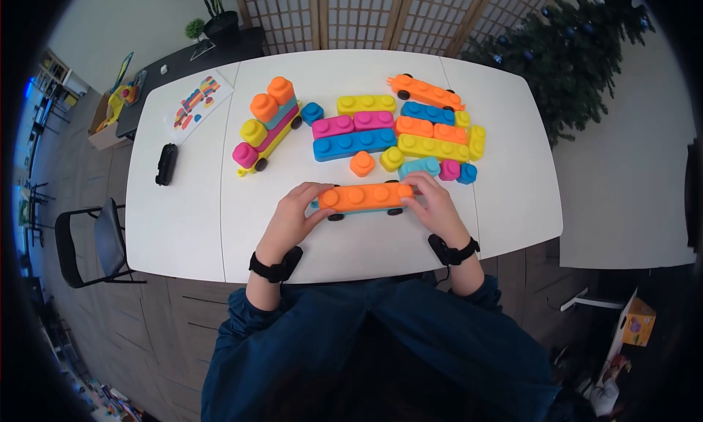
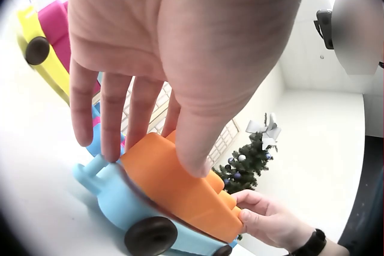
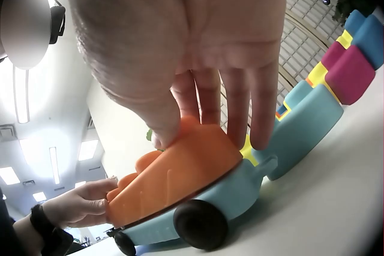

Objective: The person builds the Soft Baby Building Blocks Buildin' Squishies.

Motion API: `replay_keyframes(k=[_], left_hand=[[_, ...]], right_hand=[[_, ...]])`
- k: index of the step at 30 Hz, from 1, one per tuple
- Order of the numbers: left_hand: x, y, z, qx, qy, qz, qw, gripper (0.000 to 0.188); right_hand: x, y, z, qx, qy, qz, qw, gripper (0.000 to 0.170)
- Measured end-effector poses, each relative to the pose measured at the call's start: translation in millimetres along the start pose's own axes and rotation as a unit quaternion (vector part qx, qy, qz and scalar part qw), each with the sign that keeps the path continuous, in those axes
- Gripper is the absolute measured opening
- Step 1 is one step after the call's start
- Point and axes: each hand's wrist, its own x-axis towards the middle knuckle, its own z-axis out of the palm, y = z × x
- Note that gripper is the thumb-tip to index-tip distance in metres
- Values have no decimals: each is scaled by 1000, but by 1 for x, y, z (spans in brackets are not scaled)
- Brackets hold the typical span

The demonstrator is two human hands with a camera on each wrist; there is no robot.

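A long orange block (image 1: 375,195) with a row of studs sits on a light blue wheeled base (image 2: 120,199) with black wheels. My left hand (image 1: 290,218) grips the block's left end, thumb on the near side and fingers on the far side. At the right end my right hand (image 1: 439,210) pinches the same block, thumb in front and fingers behind. In the right wrist view, the block (image 3: 180,166) rests along the top of the base, and a light blue block (image 3: 306,127) stands just beyond the fingers.
Beyond the hands lie several loose blocks, among them a long blue one (image 1: 354,145) and a small orange one (image 1: 362,163). A built yellow car (image 1: 272,150) stands left, an orange wheeled base (image 1: 426,92) at the back. A printed sheet (image 1: 220,92) and black case (image 1: 167,164) lie left.
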Motion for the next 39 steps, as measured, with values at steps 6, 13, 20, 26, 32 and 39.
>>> replay_keyframes(k=[6,13,20,26,32,39], left_hand=[[-1,-6,1,15,1,7,1000,43],[2,-6,-2,19,11,-5,1000,44],[3,-6,-5,21,-3,-18,1000,44],[9,-11,-12,41,-17,-3,999,39],[52,-17,-28,51,57,-17,997,28],[133,-68,-14,249,140,85,954,38]], right_hand=[[-2,3,5,0,-3,-9,1000,31],[-3,7,15,17,8,3,1000,33],[-1,10,15,21,3,28,999,35],[1,10,14,22,-2,31,999,35],[0,10,14,19,4,24,1000,35],[-1,10,13,28,4,25,999,34]])
